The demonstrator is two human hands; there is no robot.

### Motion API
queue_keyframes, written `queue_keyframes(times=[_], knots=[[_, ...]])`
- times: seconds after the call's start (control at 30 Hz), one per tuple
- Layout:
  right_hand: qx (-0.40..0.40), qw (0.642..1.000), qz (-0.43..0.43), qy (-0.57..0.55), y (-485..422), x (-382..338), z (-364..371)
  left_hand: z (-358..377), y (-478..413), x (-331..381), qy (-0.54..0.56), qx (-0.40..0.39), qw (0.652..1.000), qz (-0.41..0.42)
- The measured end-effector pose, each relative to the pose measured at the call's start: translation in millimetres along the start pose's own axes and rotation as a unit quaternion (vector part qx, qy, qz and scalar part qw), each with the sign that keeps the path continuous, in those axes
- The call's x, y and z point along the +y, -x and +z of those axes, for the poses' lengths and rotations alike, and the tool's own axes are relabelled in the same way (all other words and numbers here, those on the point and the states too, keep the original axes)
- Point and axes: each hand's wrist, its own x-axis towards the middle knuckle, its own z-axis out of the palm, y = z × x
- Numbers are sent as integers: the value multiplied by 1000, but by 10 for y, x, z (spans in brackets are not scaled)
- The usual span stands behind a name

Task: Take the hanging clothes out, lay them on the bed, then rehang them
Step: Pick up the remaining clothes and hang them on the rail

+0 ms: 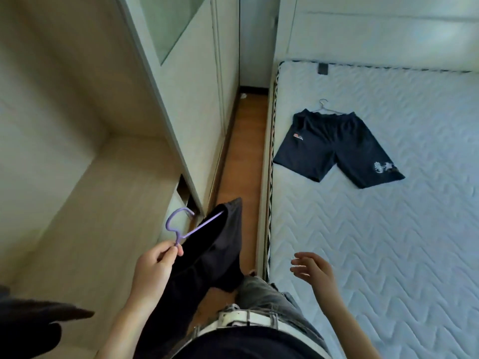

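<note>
Garment: a dark garment point(207, 257) hangs from a purple hanger point(181, 224), draped in front of the person's waist, between the wardrobe and the bed.
Hanger grip: the left hand point(155, 265) pinches the purple hanger's neck between thumb and fingers, with the hook pointing up.
Right hand: the right hand point(313, 268) has its fingers spread apart and holds nothing, over the near edge of the bed point(388, 255).
Shorts: dark blue shorts point(334, 146) lie flat on the quilted mattress near its left edge, with a wire hanger point(322, 102) hook showing above the waistband, well apart from both hands.
Wardrobe: the pale wood wardrobe point(103, 177) stands open at the left.
Floor: a strip of wood floor point(243, 141) runs between wardrobe and bed.
</note>
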Motion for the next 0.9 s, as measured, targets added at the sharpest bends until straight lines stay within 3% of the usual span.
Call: queue_keyframes(times=[0.27,0.5,0.6,0.9], knots=[[-22,999,-35,29,-1477,-1279,259,243,-1259,651,11,16,1000,-24],[-3,999,-24,45,-2731,-1948,634,579,-2610,1022,42,4,998,-36],[12,999,-20,29,-3273,-2218,813,808,-3393,1235,67,-19,997,-17],[114,992,11,-60,-4526,-3061,951,1461,-5560,2514,-8,-98,992,74]])
